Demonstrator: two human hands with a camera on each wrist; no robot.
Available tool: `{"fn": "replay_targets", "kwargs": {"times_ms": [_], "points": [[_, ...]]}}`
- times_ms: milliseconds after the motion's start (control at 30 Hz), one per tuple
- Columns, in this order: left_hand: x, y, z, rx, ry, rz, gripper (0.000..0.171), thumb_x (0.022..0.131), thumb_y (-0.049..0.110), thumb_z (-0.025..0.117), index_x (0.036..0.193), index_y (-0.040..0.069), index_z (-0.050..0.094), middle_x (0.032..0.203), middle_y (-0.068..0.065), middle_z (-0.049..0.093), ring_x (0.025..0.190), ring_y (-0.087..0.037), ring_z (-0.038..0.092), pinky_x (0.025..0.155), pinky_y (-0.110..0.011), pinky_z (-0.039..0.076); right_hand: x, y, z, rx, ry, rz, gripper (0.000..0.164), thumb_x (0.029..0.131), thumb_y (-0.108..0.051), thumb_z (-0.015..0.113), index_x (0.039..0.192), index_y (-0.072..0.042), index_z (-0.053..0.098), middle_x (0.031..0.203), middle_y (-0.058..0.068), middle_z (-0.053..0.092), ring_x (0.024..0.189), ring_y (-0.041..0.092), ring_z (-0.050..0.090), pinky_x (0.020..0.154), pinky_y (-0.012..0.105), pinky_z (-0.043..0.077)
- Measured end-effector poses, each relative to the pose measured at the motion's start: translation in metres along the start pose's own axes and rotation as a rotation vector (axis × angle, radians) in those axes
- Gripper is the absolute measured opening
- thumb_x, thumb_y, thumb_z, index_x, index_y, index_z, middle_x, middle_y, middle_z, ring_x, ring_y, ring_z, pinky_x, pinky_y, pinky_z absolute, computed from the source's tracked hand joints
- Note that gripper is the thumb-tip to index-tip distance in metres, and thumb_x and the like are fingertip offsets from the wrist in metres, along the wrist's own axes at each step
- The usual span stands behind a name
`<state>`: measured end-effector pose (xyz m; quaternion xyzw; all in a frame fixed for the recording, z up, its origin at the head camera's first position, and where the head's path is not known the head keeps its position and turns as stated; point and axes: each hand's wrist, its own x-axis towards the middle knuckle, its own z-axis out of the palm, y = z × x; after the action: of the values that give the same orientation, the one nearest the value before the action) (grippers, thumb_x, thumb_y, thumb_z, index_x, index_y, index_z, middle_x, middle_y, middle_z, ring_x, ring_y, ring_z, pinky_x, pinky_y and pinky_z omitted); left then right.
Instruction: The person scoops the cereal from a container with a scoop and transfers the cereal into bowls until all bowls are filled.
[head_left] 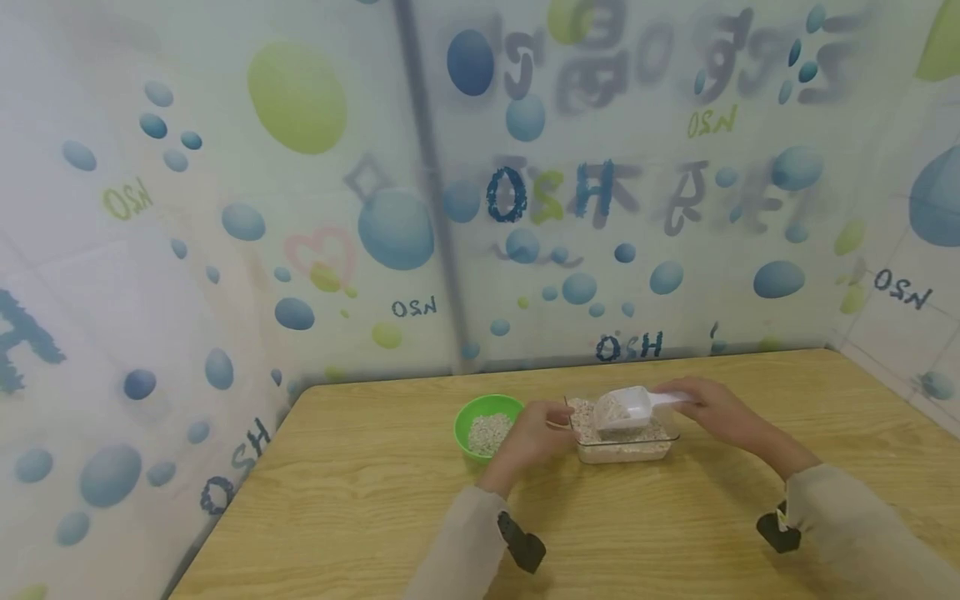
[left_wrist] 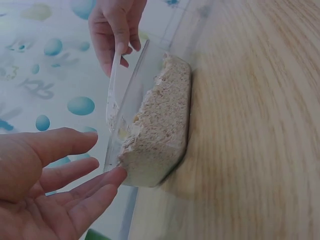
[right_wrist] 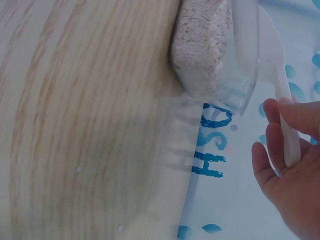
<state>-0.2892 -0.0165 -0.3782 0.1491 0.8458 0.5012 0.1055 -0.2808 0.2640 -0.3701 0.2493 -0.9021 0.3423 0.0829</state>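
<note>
A clear rectangular container (head_left: 626, 452) filled with oat-like flakes (left_wrist: 162, 107) stands on the table. Over it, my right hand (head_left: 712, 410) grips a white scoop (head_left: 636, 407) by its handle, the thumb lying along it in the right wrist view. Some flakes sit in the scoop's bowl, which overlaps the container's opening. My left hand (head_left: 536, 433) is at the container's left end, its fingers loosely bent and fingertips (left_wrist: 116, 176) right at the wall. Just left of that hand is a green bowl (head_left: 463, 421) holding pale flakes, partly hidden behind the hand.
The wood-grain table (head_left: 337, 500) reaches back to a pale curtain (head_left: 360, 350) printed with blue and green bubbles, which also runs along both sides. Dark bands (head_left: 522, 543) are worn at both sleeve cuffs.
</note>
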Motion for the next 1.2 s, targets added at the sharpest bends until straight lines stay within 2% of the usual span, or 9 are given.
{"fn": "replay_targets", "kwargs": {"times_ms": [267, 567, 767, 933, 1200], "points": [[-0.006, 0.002, -0.016, 0.062, 0.013, 0.031, 0.036, 0.085, 0.018, 0.066, 0.118, 0.004, 0.06, 0.107, -0.008, 0.063, 0.098, -0.023, 0.059, 0.078, -0.033, 0.05, 0.002, -0.008, -0.003, 0.01, 0.029, -0.029, 0.029, 0.09, 0.006, 0.05, 0.118, 0.007, 0.056, 0.117, 0.027, 0.054, 0.109, 0.046, 0.047, 0.084, 0.057, 0.042], [-0.016, 0.003, -0.043, 0.044, 0.019, 0.091, 0.038, 0.087, 0.016, 0.063, 0.122, 0.002, 0.056, 0.112, -0.016, 0.06, 0.101, -0.029, 0.058, 0.08, -0.037, 0.05, 0.011, -0.023, -0.002, 0.04, 0.016, -0.039, 0.029, 0.09, 0.006, 0.049, 0.118, 0.006, 0.057, 0.119, 0.025, 0.054, 0.113, 0.045, 0.045, 0.087, 0.057, 0.041], [-0.018, -0.006, -0.061, 0.043, 0.032, 0.137, 0.037, 0.087, 0.012, 0.063, 0.122, -0.001, 0.056, 0.113, -0.018, 0.059, 0.098, -0.031, 0.059, 0.079, -0.036, 0.05, 0.019, -0.032, 0.001, 0.053, 0.017, -0.095, 0.027, 0.092, 0.0, 0.05, 0.118, 0.004, 0.058, 0.118, 0.023, 0.056, 0.11, 0.043, 0.048, 0.084, 0.054, 0.043], [-0.02, -0.013, -0.078, 0.08, 0.047, 0.122, 0.037, 0.087, 0.014, 0.062, 0.121, 0.0, 0.056, 0.113, -0.018, 0.059, 0.099, -0.031, 0.059, 0.08, -0.037, 0.05, 0.028, -0.039, 0.006, 0.075, 0.011, -0.124, 0.027, 0.093, -0.001, 0.05, 0.118, 0.004, 0.058, 0.116, 0.021, 0.056, 0.108, 0.042, 0.049, 0.082, 0.052, 0.045], [-0.028, -0.025, -0.104, 0.082, 0.102, 0.093, 0.039, 0.087, 0.014, 0.063, 0.123, 0.001, 0.055, 0.109, -0.017, 0.061, 0.099, -0.032, 0.059, 0.081, -0.04, 0.049, 0.045, -0.047, 0.024, 0.118, -0.017, -0.107, 0.027, 0.091, 0.002, 0.052, 0.117, 0.001, 0.06, 0.114, 0.02, 0.057, 0.105, 0.039, 0.051, 0.081, 0.049, 0.047]]}}
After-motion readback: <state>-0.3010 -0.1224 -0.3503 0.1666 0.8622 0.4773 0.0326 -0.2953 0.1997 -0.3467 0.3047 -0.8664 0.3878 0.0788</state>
